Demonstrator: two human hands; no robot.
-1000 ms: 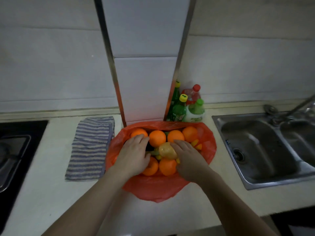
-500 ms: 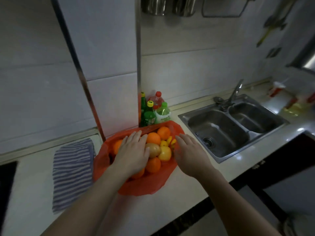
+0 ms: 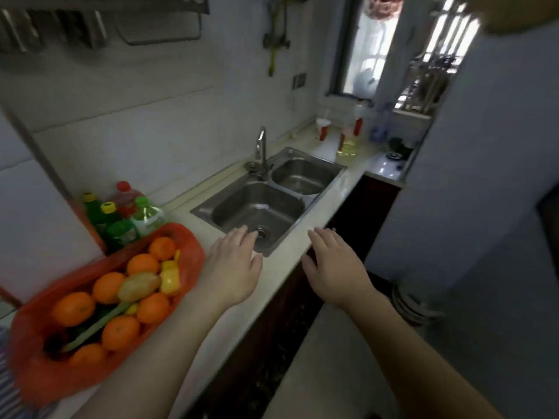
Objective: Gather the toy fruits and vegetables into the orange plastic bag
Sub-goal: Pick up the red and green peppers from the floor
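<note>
The orange plastic bag (image 3: 45,376) lies open on the counter at the lower left. Inside it sit several toy oranges (image 3: 73,308), a brownish potato-like toy (image 3: 139,285), yellow pieces (image 3: 170,276) and a long green stalk (image 3: 96,325). My left hand (image 3: 233,267) hovers to the right of the bag, above the counter by the sink's near corner, fingers straight and holding nothing. My right hand (image 3: 332,267) is stretched out past the counter's front edge, also flat and holding nothing.
A steel double sink (image 3: 266,204) with a tap (image 3: 261,146) fills the counter's middle. Several bottles (image 3: 121,219) stand against the wall behind the bag. Cups and bottles (image 3: 348,134) crowd the far counter end under the window. Floor lies to the right.
Both hands have left the bag and its toys and moved right toward the sink. My view has swung right, so the bag now sits at the lower left.
</note>
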